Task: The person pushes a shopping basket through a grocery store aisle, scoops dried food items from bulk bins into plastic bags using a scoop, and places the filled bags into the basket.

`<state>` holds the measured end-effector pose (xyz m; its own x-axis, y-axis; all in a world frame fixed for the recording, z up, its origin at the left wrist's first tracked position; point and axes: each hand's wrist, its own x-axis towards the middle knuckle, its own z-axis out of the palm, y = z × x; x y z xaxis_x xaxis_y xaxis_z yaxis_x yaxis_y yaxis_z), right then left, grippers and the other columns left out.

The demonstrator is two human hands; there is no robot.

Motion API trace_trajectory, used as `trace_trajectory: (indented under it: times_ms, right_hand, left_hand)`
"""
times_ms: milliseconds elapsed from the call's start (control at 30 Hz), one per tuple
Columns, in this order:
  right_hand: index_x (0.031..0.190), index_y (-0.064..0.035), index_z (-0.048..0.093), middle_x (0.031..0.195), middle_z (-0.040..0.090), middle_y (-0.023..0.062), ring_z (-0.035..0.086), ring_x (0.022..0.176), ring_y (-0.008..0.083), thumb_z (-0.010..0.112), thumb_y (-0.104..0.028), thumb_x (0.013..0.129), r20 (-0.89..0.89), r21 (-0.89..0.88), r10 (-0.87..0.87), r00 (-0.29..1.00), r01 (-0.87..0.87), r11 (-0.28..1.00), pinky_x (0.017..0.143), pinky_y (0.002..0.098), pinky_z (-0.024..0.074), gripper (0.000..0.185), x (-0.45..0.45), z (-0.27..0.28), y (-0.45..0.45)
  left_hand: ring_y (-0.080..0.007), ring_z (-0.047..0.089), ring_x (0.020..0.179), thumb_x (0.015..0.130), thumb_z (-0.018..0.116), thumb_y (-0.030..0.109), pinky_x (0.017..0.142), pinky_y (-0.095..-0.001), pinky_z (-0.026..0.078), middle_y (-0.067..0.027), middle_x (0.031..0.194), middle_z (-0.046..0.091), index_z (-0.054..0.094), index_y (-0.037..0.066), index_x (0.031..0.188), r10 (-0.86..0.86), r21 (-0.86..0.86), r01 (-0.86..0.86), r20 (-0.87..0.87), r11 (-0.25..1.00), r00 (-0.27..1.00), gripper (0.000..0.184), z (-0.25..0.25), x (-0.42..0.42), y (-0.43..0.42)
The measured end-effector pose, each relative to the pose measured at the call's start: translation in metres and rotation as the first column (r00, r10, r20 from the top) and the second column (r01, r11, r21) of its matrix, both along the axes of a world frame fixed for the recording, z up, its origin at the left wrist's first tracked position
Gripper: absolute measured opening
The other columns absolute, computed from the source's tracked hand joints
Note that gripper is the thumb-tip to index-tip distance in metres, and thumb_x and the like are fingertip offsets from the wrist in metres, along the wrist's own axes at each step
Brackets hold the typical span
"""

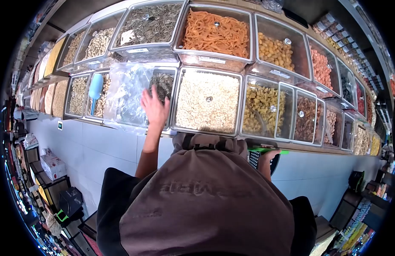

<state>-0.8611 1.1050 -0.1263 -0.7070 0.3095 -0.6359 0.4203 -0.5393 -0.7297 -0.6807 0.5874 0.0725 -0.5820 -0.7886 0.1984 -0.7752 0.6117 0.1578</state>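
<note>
Lying beside left hand [155, 108]: plastic bag [128, 91]

Dark seeds [165, 80] partly hidden by plastic bag [128, 94] and left hand [155, 107], price labels [212, 60] illegible

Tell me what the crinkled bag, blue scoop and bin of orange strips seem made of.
Crinkled bag: thin clear plastic film, glossy, judging by its wrinkles and glare.
Blue scoop: probably hard plastic, smooth, from its even colour.
Bin of orange strips: clear, glossy, likely rigid plastic, perhaps glass; contents show through.
</note>
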Motion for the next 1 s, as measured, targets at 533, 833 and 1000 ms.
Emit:
trace_trajectory:
  times_ms: [533,833,1000]
  right_hand:
    - [0.059,-0.0025,0.056,0.050,0.056,0.0064,0.053,0.041,0.0137,0.051,-0.041,0.101,0.473,0.394,0.879,0.053,-0.905,-0.157,0.042,0.0275,0.0424,0.057,-0.038,0.270,-0.128]
    - [0.096,-0.0014,0.058,0.072,0.063,0.0120,0.063,0.069,0.0261,0.059,-0.038,0.094,0.024,0.937,0.998,-0.059,-0.347,-0.043,0.067,0.0389,0.0504,0.037,-0.142,0.335,-0.421]
    - [0.103,0.0022,0.058,0.088,0.069,0.0261,0.069,0.086,0.0405,0.057,-0.033,0.093,0.130,0.975,0.969,0.208,0.152,-0.164,0.079,0.0512,0.0523,0.036,-0.185,0.295,-0.501]
  left_hand:
    - [-0.0432,0.025,0.144,0.091,0.053,0.032,0.116,-0.0550,0.019,-0.0262,0.157,0.022,0.038,0.005,0.148,-0.011,0.034,0.014,-0.097,0.999,0.995,0.065,-0.039,0.031,-0.007]
    - [-0.0397,0.023,0.145,0.091,0.049,0.035,0.117,-0.0524,0.017,-0.0252,0.158,0.019,0.039,0.006,0.147,0.054,0.053,-0.052,-0.045,0.997,0.998,0.065,-0.042,0.031,-0.016]
    - [-0.0372,0.028,0.143,0.092,0.049,0.036,0.117,-0.0501,0.019,-0.0241,0.156,0.025,0.041,0.009,0.146,0.166,0.055,-0.162,-0.063,0.985,0.984,0.061,-0.045,0.016,-0.031]
